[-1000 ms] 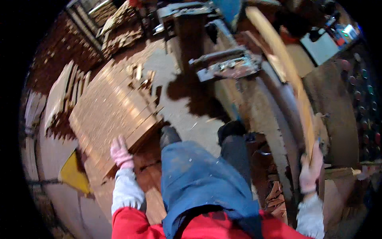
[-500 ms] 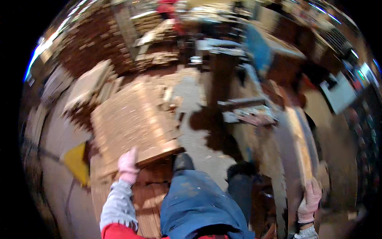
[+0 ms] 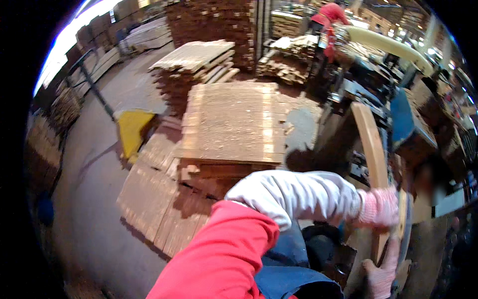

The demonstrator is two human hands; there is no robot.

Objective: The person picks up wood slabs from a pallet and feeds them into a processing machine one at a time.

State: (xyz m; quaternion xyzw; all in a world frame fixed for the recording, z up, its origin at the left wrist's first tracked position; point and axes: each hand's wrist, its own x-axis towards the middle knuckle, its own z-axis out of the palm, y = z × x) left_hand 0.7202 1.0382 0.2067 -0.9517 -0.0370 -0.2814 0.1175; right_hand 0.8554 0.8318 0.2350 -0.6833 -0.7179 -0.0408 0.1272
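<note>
My left hand [image 3: 381, 207], in a pinkish knit glove, reaches across to the right and is closed on a wooden board [image 3: 369, 142]. The board points away from me, its far end raised beside the machinery. Below it is my right hand [image 3: 382, 279], gloved alike, with thumb and forefinger apart around the board's near end. The forefinger lies against the wood; the other fingers are hidden. A narrow wooden strip [image 3: 403, 212] runs just right of both hands.
A stack of boards [image 3: 229, 124] strewn with chips stands ahead, on wooden planks [image 3: 149, 194]. A yellow pallet jack [image 3: 133, 132] is at the left. Behind are more board stacks [image 3: 196, 55] and a person in red [image 3: 329, 17]. A blue machine panel [image 3: 402, 117] rises at right.
My left hand has gone from the board stack across to the right and now holds a board beside my right hand. The view has swung, so the stack appears farther right.
</note>
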